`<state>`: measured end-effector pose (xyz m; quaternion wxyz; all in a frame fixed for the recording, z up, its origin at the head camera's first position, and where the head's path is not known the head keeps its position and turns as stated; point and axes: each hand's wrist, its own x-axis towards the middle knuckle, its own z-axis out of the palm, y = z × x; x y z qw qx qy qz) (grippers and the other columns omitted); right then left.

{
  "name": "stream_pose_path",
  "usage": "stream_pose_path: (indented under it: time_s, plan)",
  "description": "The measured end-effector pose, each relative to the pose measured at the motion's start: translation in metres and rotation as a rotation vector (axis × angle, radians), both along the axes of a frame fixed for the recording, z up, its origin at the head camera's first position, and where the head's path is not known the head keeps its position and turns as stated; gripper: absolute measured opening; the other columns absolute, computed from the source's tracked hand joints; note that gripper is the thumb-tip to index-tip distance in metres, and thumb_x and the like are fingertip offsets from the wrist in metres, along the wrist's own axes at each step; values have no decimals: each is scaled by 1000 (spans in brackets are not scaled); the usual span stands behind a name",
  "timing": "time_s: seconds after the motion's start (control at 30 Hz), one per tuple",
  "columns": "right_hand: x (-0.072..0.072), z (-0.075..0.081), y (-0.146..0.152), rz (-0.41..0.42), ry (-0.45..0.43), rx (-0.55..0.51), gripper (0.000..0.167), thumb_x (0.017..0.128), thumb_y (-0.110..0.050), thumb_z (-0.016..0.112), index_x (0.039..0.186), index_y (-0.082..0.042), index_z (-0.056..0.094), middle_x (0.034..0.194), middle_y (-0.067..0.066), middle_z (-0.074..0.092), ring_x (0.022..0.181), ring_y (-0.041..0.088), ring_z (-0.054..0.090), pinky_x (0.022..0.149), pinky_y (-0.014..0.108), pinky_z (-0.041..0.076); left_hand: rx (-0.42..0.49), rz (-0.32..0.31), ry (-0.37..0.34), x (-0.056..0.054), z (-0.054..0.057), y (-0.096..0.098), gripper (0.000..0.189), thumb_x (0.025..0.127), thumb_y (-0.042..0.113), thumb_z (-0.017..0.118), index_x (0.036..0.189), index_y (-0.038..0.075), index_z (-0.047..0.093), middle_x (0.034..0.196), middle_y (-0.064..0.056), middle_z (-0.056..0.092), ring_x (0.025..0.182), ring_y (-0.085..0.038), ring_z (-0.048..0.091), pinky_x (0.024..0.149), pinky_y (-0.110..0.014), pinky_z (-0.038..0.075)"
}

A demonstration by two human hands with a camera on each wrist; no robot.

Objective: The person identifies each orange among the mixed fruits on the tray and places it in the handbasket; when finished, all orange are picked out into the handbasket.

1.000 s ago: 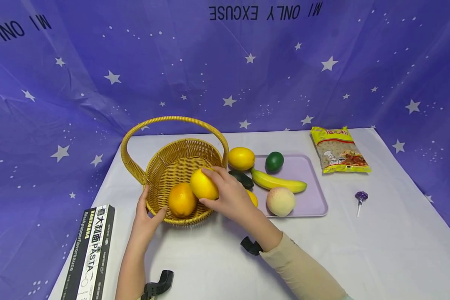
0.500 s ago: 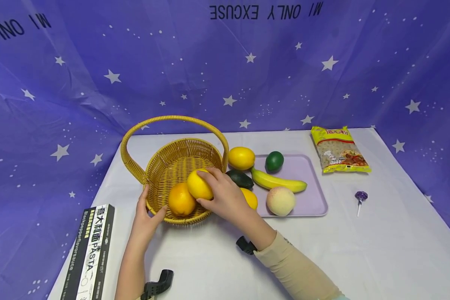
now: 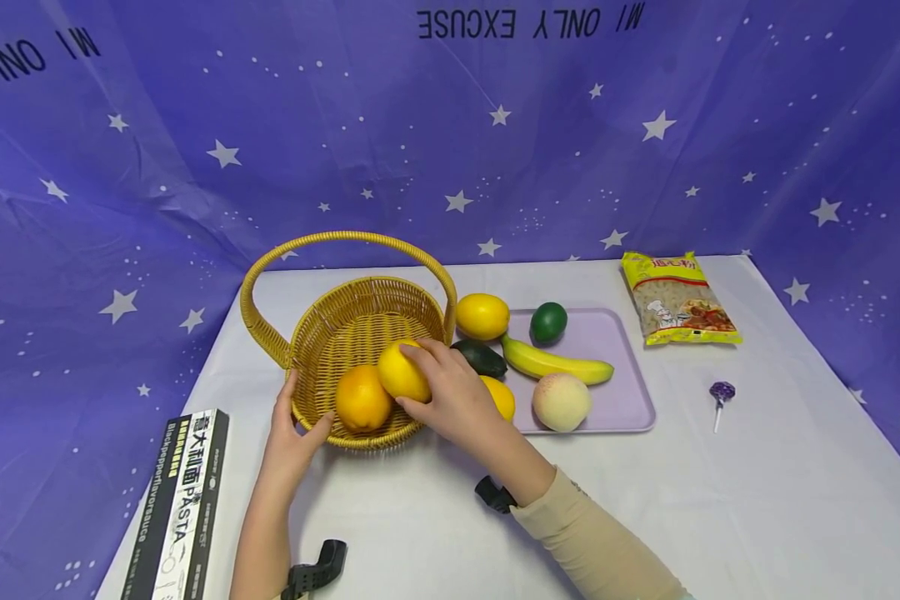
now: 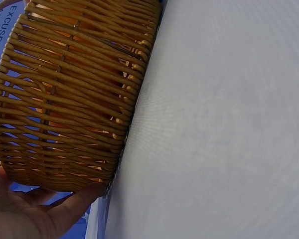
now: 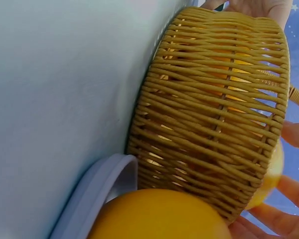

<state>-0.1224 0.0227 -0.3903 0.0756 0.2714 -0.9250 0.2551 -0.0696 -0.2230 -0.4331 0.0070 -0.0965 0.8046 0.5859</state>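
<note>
A wicker basket with a tall arched handle stands at the left of the table. My left hand holds its near left rim, thumb over the edge and fingers along the outer wall; in the left wrist view those fingers lie against the weave. An orange rests inside the basket near the front. Beside it, at the basket's right side, my right hand grips a yellow lemon between thumb and fingers. In the right wrist view the lemon shows just past the rim.
Right of the basket, a lilac tray bears a banana, a peach, a green avocado-like fruit, a dark green fruit and lemons. Farther out lie a yellow food bag, a lollipop and a pasta box.
My right hand and the lemon have shifted slightly left and down, close against the orange, then a touch back right. My left hand and the basket stay put.
</note>
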Motion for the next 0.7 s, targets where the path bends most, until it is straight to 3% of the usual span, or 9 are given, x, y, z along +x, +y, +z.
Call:
stream_pose_path:
  time_s: [0.4,0.7]
  plan:
    - [-1,-1,3,26,-11,32,63,84,-41,73,138,-16,52,138,7,49,124,27,49,102,40,41,14,3,17,0,0,1,88,94,11,60,157,23,-1,160,-6,-5,144,-35,4,112,-55,14]
    - [2,2,12,44,-28,-58,59,86,-39,71,137,-15,53,140,6,48,128,25,46,105,41,38,15,2,8,-1,0,1,88,94,11,59,156,23,-2,160,-3,-5,145,-32,4,113,-52,15]
